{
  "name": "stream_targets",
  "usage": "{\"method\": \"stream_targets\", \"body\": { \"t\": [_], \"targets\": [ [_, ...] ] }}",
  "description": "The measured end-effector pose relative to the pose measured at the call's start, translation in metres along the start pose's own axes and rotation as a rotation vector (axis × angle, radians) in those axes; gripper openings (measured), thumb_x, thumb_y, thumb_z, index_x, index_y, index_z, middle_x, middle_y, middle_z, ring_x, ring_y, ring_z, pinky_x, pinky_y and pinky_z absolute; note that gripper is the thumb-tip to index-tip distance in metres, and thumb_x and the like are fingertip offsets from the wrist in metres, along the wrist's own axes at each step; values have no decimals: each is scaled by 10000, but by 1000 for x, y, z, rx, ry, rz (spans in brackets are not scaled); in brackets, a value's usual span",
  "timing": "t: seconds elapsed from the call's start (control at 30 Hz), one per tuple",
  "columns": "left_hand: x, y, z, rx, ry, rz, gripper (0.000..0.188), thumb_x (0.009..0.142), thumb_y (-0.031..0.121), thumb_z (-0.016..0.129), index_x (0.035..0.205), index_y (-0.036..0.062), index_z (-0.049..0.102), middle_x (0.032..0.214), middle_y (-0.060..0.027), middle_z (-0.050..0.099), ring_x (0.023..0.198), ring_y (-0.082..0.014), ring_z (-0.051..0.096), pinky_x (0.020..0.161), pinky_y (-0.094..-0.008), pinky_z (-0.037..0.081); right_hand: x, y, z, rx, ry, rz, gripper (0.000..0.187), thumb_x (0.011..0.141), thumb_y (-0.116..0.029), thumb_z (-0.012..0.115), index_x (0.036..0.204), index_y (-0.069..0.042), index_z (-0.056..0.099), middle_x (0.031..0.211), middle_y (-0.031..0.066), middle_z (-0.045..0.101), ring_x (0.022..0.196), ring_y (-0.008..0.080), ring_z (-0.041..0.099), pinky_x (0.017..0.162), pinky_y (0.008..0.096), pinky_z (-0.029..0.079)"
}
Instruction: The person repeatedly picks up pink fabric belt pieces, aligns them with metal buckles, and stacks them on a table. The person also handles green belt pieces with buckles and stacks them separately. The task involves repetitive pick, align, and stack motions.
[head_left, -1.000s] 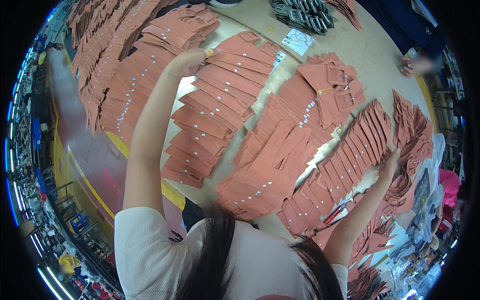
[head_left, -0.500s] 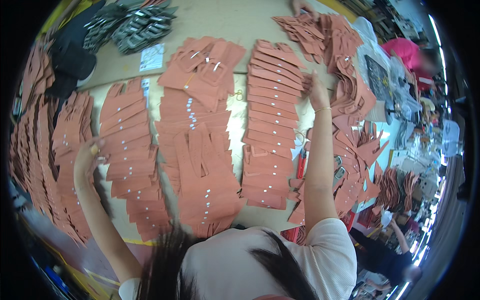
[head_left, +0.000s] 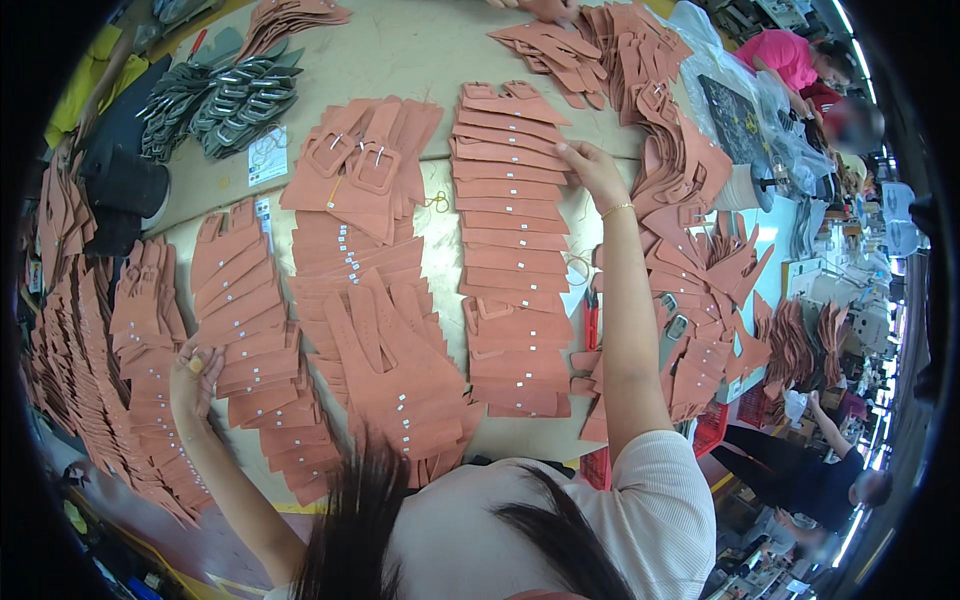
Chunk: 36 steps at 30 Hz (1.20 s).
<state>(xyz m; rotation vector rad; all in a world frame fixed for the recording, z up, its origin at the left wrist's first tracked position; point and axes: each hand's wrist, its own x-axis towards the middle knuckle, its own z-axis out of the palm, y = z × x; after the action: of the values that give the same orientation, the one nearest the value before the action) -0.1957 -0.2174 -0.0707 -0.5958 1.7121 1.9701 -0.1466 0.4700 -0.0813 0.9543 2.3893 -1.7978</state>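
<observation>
My right hand (head_left: 597,178) is at the right edge of a tall column of overlapping salmon-coloured leather-like pieces (head_left: 512,240). Its fingertips are closed on the edge of a piece near the top; the underside of the grip is hidden. My left hand (head_left: 196,376), with a yellow cover on one finger, is held with fingers apart beside the left edge of another fanned column (head_left: 250,345). Nothing shows in it. Between these columns lies a wider stack (head_left: 385,330) with strap-shaped pieces on it and two buckle-shaped pieces (head_left: 375,168) at its top. Small white labels dot the pieces.
Dark green buckled straps (head_left: 225,105) lie at the far left near a white paper sheet (head_left: 267,157). More salmon pieces (head_left: 690,300) are heaped at the right, by a red basket (head_left: 711,428). Another person's hand (head_left: 548,8) is at the far edge. Other people work at right.
My right hand has moved left onto the column's edge. My left hand has come slightly nearer to me and right. The whole view has shifted a little.
</observation>
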Motion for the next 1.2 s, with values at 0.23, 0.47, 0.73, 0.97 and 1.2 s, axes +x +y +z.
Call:
{"method": "stream_targets", "body": {
  "t": [0.23,0.47,0.73,0.97,1.2],
  "targets": [
    [-5,-4,23,57,114,47,380,897,124,570,1254,32,475,908,-50,599,895,-234,647,806,-334,556,24,9,7,-129,144,-84,419,834,-366,657,1000,19,661,820,82,657,727,154,590,657,294,471],
    [-11,-11,59,31,216,159,439,899,71,534,1282,-41,352,1052,-147,548,870,-281,637,770,-394,575,57,6,6,-597,283,-273,467,788,-429,684,865,32,674,748,97,654,686,159,559,670,325,468],
    [-15,7,74,13,179,26,537,904,24,486,1359,-69,218,1164,-223,518,917,-353,660,764,-383,591,52,-14,10,-189,163,-109,364,784,-310,766,902,24,686,736,-18,591,597,31,414,524,174,312],
    [-19,7,83,-25,256,52,524,893,-4,484,1333,-60,204,1116,-240,543,885,-352,670,727,-378,604,24,-48,20,155,106,-19,254,822,-317,718,905,-94,628,783,-16,614,658,72,538,587,194,378],
    [-35,18,83,-189,263,124,372,891,15,507,1214,-50,336,1018,-213,585,862,-322,676,689,-348,605,-17,-79,21,747,-149,52,212,923,-216,587,1071,-69,552,1059,78,619,1040,239,616,810,314,505]
  ]
}}
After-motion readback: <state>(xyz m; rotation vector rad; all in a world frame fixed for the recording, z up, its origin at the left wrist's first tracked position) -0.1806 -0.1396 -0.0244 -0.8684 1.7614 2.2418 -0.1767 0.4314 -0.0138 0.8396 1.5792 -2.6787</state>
